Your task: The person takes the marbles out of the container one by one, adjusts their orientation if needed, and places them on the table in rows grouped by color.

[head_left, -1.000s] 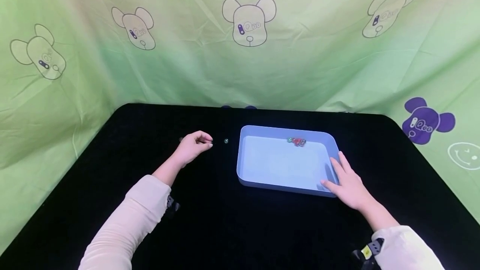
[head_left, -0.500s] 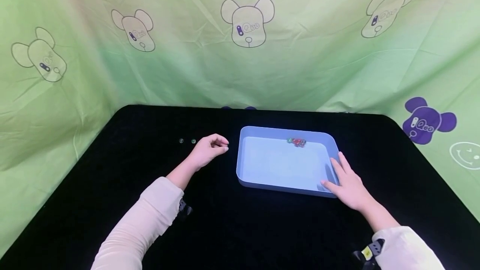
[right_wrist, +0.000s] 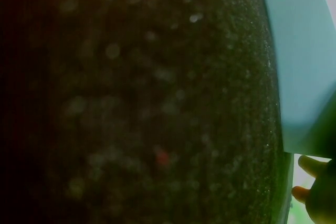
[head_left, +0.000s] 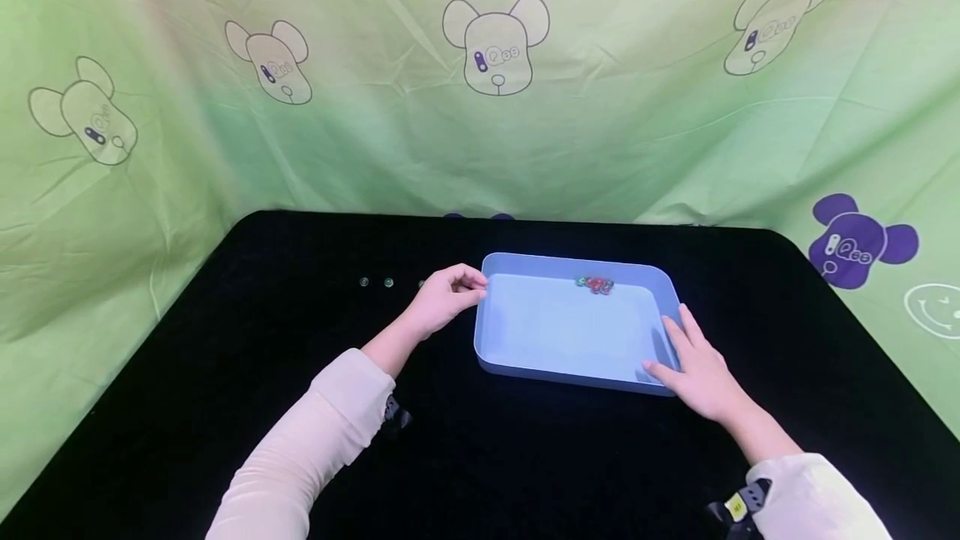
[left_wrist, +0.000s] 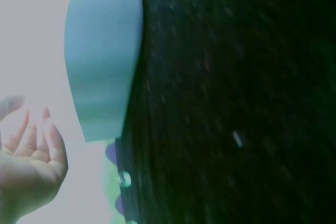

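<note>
Left hand [head_left: 447, 300] at the tray's [head_left: 555, 327] left rim; any pinched item indiscernible. Right hand [head_left: 699, 367], fingers extended, rests on its right rim. Coloured pieces [head_left: 597, 284] inside, far side; outlines merge.

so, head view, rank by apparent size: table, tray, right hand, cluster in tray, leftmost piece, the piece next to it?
1. table
2. tray
3. right hand
4. cluster
5. leftmost piece and next piece: look alike, not ranked

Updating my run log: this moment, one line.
left hand: at blue tray, left side, hold unclear; right hand: on right side; red and green pieces: inside; loose pieces: on table
</note>
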Demonstrator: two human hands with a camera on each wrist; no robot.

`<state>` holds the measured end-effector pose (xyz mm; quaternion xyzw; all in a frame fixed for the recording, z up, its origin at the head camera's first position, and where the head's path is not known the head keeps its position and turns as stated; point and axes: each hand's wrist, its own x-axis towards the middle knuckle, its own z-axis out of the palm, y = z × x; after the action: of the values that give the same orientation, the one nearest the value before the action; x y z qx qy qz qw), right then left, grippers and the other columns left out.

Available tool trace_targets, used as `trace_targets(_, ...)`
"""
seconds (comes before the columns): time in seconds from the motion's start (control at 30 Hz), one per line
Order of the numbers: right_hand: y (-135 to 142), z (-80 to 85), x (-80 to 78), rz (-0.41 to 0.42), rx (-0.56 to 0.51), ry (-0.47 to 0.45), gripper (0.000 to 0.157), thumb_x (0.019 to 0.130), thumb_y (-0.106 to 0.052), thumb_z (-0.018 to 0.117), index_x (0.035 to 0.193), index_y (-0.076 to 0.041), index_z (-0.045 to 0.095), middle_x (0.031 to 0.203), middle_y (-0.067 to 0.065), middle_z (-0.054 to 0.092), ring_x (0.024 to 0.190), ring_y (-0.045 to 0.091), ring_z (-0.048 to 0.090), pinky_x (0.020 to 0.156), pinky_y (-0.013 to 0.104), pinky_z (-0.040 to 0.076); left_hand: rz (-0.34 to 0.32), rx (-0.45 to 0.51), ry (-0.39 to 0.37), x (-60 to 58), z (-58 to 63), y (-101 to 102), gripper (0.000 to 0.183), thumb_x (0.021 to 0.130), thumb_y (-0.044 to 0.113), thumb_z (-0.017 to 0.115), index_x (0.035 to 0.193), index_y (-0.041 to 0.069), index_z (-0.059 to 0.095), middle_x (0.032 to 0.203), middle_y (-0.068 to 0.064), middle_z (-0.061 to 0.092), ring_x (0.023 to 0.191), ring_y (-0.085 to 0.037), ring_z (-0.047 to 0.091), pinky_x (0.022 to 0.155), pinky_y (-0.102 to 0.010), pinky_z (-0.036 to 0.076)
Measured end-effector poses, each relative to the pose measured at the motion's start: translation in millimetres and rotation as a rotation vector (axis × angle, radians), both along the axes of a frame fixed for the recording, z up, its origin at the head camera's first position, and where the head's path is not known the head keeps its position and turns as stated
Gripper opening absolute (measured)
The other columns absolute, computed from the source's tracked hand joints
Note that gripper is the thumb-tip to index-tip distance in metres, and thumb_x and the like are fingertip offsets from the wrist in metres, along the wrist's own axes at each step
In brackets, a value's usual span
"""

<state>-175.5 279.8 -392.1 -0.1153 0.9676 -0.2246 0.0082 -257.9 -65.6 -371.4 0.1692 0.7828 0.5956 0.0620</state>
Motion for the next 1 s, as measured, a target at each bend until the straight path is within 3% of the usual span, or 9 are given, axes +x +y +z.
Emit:
trace_targets(0.6,1.4,-2.3,-1.6,0.007,0.003,0.001,0.071,0.084,-0.033,0.052,0.129,0.012,0.020,0.138,0.027,-0.003,0.117,0.050,0.015,0.083,0.063,0.019,-0.091,-0.014,-0.039,-8.8,-1.5,44.2,0.018,0.079,0.005,0.059,0.096,-0.001,0.058,0.088,-0.007,0.059,0.076,-0.013,0.052,0.066,-0.020,0.043)
trace_targets(1.0,1.5,-2.1,0.1,-0.004,0.006,0.004,0.072,0.084,-0.034,0.051,0.129,0.013,0.021,0.137,0.028,-0.002,0.117,0.050,0.014,0.082,0.064,0.018,-0.109,-0.025,-0.065,-16.6,1.3,70.8,0.019,0.080,0.009,0.059,0.097,0.002,0.059,0.085,-0.003,0.057,0.073,-0.011,0.053,0.063,-0.020,0.041)
